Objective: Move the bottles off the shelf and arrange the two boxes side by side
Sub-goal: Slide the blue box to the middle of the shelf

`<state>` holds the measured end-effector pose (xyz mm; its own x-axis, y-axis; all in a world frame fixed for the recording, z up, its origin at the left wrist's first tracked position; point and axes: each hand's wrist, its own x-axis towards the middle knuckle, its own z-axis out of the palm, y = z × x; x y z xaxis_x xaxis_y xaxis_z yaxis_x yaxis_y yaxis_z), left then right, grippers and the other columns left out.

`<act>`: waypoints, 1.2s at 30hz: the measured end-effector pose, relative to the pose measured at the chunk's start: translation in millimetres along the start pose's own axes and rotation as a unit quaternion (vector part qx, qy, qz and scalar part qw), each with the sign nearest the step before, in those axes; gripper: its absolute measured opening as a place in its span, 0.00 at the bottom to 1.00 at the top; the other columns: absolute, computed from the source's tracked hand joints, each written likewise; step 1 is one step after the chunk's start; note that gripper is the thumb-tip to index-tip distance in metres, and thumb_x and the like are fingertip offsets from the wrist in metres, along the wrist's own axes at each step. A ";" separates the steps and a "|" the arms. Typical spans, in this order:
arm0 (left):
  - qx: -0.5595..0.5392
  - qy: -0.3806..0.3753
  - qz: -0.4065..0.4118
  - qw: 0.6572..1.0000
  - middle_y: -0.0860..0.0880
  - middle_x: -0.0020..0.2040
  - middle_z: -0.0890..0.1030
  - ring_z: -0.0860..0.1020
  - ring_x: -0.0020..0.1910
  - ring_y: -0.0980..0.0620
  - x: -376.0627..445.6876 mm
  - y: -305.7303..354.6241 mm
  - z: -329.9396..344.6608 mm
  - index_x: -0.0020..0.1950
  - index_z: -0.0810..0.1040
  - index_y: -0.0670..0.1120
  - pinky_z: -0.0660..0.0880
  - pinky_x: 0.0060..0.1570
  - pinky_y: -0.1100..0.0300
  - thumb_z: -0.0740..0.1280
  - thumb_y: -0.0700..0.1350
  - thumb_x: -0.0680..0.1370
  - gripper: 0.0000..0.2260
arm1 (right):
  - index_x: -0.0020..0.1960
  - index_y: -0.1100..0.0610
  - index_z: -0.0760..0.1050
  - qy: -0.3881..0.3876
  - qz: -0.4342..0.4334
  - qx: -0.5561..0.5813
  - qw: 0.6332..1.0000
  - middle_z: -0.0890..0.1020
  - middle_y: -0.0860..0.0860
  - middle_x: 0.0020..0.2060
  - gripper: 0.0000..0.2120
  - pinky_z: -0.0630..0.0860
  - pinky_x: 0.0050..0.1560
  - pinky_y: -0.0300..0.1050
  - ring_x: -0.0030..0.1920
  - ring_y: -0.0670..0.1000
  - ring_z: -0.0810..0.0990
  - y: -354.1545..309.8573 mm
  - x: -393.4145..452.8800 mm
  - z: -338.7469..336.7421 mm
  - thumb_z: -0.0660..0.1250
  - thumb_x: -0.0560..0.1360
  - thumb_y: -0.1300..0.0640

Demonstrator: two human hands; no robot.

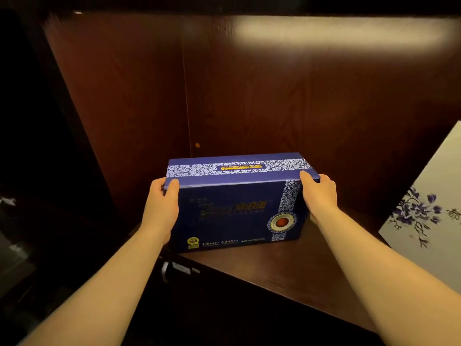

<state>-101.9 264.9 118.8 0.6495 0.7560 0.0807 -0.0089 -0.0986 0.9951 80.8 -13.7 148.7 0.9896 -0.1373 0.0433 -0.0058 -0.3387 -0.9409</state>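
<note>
Both hands clamp the blue box [234,203] by its ends, left hand [162,208], right hand [319,196]; its long axis runs sideways, white box [429,208] lying rightward.

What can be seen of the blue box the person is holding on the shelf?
The blue box is a rectangular carton, seemingly printed cardboard, dark blue with white floral bands across its lid and down its front, gold lettering, and a round red-centred emblem at lower right. It looks closed and sits level on the dark wooden shelf, near the left wall. The left hand grips its left end and the right hand its right end, thumbs on the lid's edge.
</note>
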 end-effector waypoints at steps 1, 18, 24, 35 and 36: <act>-0.002 -0.005 -0.001 1.000 0.53 0.54 0.79 0.80 0.51 0.53 2.1 0.2 -0.9 0.61 0.70 0.56 0.74 0.40 0.55 0.60 0.57 0.82 0.10 | 0.65 0.59 0.75 0.008 0.002 -0.005 1.000 0.75 0.58 0.63 0.24 0.68 0.39 0.47 0.53 0.59 0.78 1.7 -6.9 -3.6 0.64 0.78 0.42; 0.007 -0.018 -0.017 1.000 0.52 0.52 0.82 0.81 0.48 0.54 29.7 -2.5 -12.1 0.58 0.77 0.54 0.73 0.35 0.59 0.62 0.60 0.80 0.13 | 0.49 0.49 0.77 0.059 -0.010 0.062 0.996 0.82 0.50 0.48 0.13 0.75 0.50 0.57 0.49 0.55 0.80 26.6 -99.5 -28.1 0.58 0.80 0.43; 0.030 -0.019 0.006 0.999 0.53 0.51 0.82 0.80 0.48 0.53 27.5 -4.2 -13.6 0.58 0.78 0.54 0.72 0.37 0.58 0.58 0.62 0.79 0.17 | 0.47 0.49 0.76 0.073 -0.032 0.063 0.995 0.80 0.50 0.43 0.13 0.70 0.39 0.51 0.41 0.52 0.77 32.4 -115.4 -29.3 0.58 0.81 0.43; 0.054 -0.069 0.008 0.996 0.53 0.47 0.82 0.78 0.44 0.54 23.6 -24.3 -31.6 0.53 0.78 0.61 0.72 0.39 0.55 0.54 0.63 0.77 0.16 | 0.48 0.48 0.78 0.077 -0.034 0.095 0.992 0.81 0.49 0.43 0.11 0.70 0.39 0.49 0.40 0.51 0.77 32.4 -129.1 -29.9 0.59 0.81 0.45; 0.055 -0.075 0.010 0.996 0.52 0.47 0.82 0.77 0.43 0.53 24.7 -24.5 -33.3 0.52 0.78 0.61 0.72 0.38 0.55 0.54 0.64 0.77 0.16 | 0.48 0.47 0.78 0.079 -0.037 0.096 0.992 0.81 0.49 0.43 0.11 0.70 0.39 0.49 0.40 0.50 0.77 32.6 -130.7 -29.8 0.59 0.81 0.45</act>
<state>-111.0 307.5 98.3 0.7564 0.6489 0.0826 0.0557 -0.1897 0.9803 -53.0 -34.6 122.4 0.9516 -0.2674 0.1515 0.1075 -0.1721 -0.9792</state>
